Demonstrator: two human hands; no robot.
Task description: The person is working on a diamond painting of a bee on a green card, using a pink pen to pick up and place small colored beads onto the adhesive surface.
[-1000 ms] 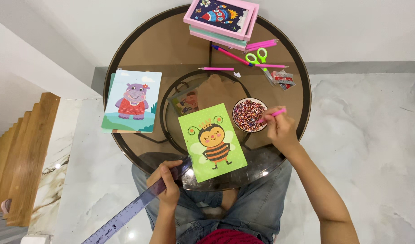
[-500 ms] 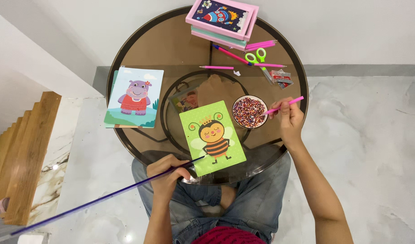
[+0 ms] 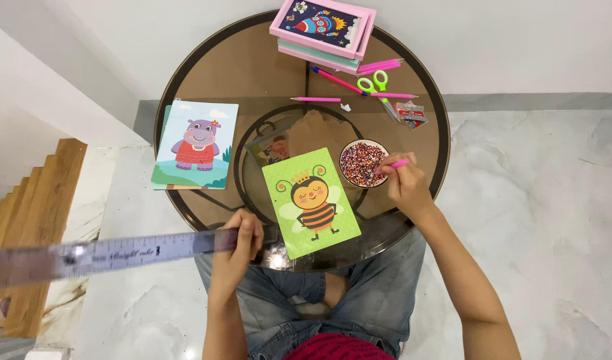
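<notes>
My left hand [image 3: 238, 248] grips one end of a long grey ruler [image 3: 112, 255] that sticks out to the left past the round glass table [image 3: 252, 80]. My right hand [image 3: 402, 183] holds a pink pen [image 3: 394, 165] with its tip over a small bowl of mixed beads [image 3: 362, 163]. Between the hands lies a green card with a cartoon bee [image 3: 312, 202], flat at the table's near edge.
A hippo picture card [image 3: 196, 144] lies at the left. Stacked pink boxes [image 3: 322, 30], pink pens [image 3: 339, 81], green scissors [image 3: 374, 84] and a small packet [image 3: 410, 113] sit at the far side. Wooden stairs [image 3: 36, 220] drop away on the left; marble floor lies around.
My left hand has turned the ruler, which now lies nearly level and shows its flat face. My right hand brought the pink pen down from above the bowl's right side onto the beads.
</notes>
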